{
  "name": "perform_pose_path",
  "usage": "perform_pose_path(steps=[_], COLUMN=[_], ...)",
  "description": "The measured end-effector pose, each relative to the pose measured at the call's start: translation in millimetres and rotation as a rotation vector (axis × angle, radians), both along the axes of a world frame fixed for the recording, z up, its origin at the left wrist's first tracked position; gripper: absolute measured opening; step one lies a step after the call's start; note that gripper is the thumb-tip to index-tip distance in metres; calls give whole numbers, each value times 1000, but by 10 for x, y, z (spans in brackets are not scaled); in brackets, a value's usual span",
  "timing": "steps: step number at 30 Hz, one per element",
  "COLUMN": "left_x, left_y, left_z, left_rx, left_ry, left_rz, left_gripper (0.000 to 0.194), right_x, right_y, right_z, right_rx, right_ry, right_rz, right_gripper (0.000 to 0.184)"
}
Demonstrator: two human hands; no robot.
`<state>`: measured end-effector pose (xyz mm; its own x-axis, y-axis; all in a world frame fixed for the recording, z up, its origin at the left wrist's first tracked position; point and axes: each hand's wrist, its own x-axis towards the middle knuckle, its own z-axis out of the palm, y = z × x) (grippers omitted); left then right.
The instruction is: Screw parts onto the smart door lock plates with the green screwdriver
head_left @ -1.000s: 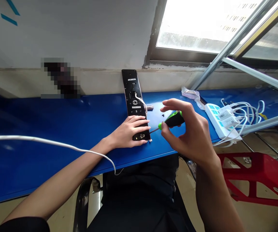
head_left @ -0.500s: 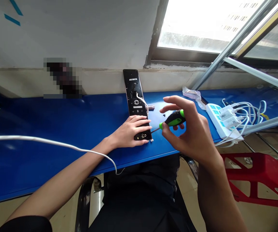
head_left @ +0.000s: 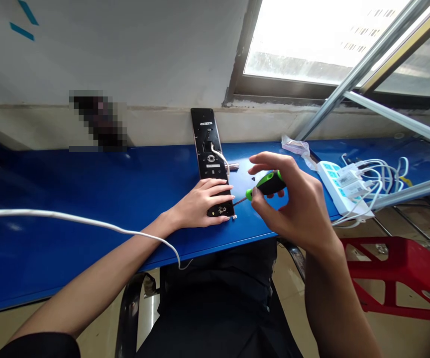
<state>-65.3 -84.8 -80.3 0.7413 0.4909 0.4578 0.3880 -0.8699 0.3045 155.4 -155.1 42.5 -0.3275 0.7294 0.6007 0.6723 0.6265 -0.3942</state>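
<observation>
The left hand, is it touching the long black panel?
Touching. The head view shows the left hand lying across the black panel near its closer end, covering part of it with no gap showing.

a white power strip (head_left: 333,187) holding plugged-in chargers (head_left: 356,187) lies near a plastic wrapper (head_left: 295,145) and a red stool (head_left: 405,266).

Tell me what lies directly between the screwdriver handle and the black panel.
In the head view, the thin shaft runs from the handle to the black panel.
</observation>
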Motion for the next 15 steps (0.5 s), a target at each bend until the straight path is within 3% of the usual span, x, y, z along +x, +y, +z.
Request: perform_pose_path(steps=[7, 13, 15], left_x=[-4, 3, 1], left_y=[-2, 0, 1], left_z=[15, -1, -1], left_rx=[-8, 10, 11], left_ry=[11, 9, 16], left_rz=[-7, 1, 2], left_gripper=[51, 51, 52], right_x=[7, -8, -11], right_y=[23, 8, 14], right_z=[6, 45, 42], right_rx=[61, 7, 14], right_ry=[-52, -38, -52], right_rz=[-41, 15, 6], right_gripper=[23, 50, 48])
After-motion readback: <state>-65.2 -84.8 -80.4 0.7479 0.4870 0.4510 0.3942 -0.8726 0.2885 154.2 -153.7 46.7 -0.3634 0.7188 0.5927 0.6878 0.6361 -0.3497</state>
